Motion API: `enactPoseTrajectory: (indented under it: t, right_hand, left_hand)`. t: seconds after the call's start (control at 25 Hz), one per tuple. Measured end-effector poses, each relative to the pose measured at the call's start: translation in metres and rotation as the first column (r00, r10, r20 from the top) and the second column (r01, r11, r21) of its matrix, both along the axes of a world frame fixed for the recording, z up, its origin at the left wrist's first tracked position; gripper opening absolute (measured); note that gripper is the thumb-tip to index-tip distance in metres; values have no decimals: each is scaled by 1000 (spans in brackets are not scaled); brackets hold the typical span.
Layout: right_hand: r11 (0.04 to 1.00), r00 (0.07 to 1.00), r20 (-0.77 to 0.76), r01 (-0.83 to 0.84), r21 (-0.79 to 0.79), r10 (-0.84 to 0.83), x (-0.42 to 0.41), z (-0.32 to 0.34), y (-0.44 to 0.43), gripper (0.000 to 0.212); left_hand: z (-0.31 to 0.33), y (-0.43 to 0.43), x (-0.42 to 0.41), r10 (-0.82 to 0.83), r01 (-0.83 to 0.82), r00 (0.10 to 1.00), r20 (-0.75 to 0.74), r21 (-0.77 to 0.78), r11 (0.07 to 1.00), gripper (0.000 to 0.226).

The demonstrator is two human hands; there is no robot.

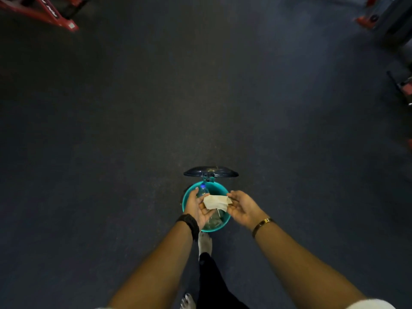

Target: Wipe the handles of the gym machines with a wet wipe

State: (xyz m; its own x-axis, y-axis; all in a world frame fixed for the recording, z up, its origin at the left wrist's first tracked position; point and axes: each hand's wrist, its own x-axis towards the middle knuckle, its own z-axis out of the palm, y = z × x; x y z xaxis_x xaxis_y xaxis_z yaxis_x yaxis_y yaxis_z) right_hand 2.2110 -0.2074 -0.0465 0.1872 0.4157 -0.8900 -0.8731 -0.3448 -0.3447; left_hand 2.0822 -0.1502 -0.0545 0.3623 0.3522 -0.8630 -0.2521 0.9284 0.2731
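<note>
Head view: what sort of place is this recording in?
Most likely a gym: dark speckled rubber-like floor, a red metal machine frame at upper left, and more red-and-black equipment along the right edge.

Pedal bin (217,188) teal, lid (210,171) dark smoky blue. Wipe (215,202) cream-white, plain. Bottle (201,192) clear, cap (202,186) blue. Wristwatch (188,221) black; bracelet (263,223) gold. Floor (200,108) dark grey-blue, finely speckled. Machine frame (44,12) red. Trouser leg (211,279) black.

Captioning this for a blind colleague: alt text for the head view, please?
A left hand and right hand hold a crumpled wipe over an open teal bin on a dark floor; the left hand also grips a bottle. A foot rests at the bin's base, and red machine frames show in the upper corners.
</note>
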Motion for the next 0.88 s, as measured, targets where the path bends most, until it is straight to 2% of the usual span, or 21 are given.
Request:
enactPoseTrajectory:
  t: [0.2,0.36,0.52,0.68,0.88]
  right_hand:
    - [1000,999,-44,4,-29,-5,15,-21,41,13]
    - [996,999,32,18,-87,-15,32,-29,68,17]
    - [972,975,198,-54,-227,100,51,-35,81,32]
    - [975,971,230,-17,-221,69,61,-32,78,23]
    - [990,980,200,8,-144,21,50,-19,72,34]
  left_hand:
    - [-31,32,10,-19,19,1000,-19,-6,1000,55]
    - [-39,58,26,-25,25,999,-47,-9,1000,42]
    - [-32,73,32,-43,42,996,-80,-16,999,67]
    - [-33,76,21,19,-18,995,-96,12,1000,72]
    - [-19,76,5,83,-78,995,-54,90,993,71]
